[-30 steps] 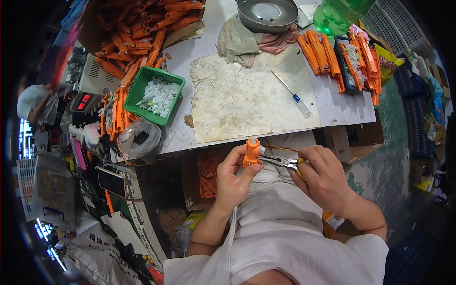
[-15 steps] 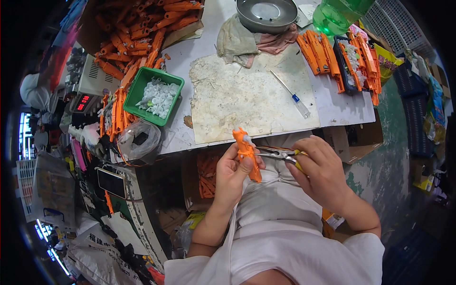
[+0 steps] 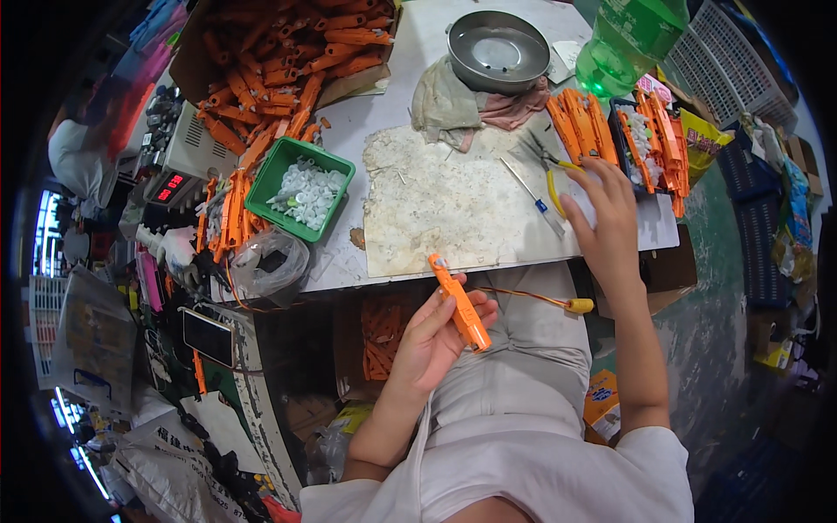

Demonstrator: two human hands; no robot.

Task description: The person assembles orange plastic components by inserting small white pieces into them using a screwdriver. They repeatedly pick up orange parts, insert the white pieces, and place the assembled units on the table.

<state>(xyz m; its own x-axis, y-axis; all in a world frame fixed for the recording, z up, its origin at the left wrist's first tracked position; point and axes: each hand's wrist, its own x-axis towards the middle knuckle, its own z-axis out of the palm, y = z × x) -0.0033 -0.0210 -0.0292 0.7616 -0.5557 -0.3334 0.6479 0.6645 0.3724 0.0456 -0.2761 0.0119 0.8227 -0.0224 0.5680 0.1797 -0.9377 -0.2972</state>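
My left hand (image 3: 433, 336), low in front of the table edge, grips a long orange plastic part (image 3: 460, 305) with a small whitish piece near its upper end. On the right of the table, my right hand (image 3: 606, 213) has its fingers apart beside the yellow-handled pliers (image 3: 551, 170). Its thumb and fingertips are right at the handles, and the plier jaws point away to the upper left. A screwdriver (image 3: 539, 203) with a blue and clear handle lies just left of the pliers. A yellow-ended wire (image 3: 577, 305) stretches across my lap.
A green bin (image 3: 327, 225) of small whitish parts stands left, before a heap of orange parts (image 3: 261, 83). A metal bowl (image 3: 501, 74) and rags (image 3: 445, 109) sit at the back. Orange parts (image 3: 582, 131), a dark tray (image 3: 621, 144) and a green bottle (image 3: 623, 52) are right.
My right hand has carried the pliers from the orange part up and right to the table, and its fingers have spread. The part in my left hand has turned and sits slightly lower.
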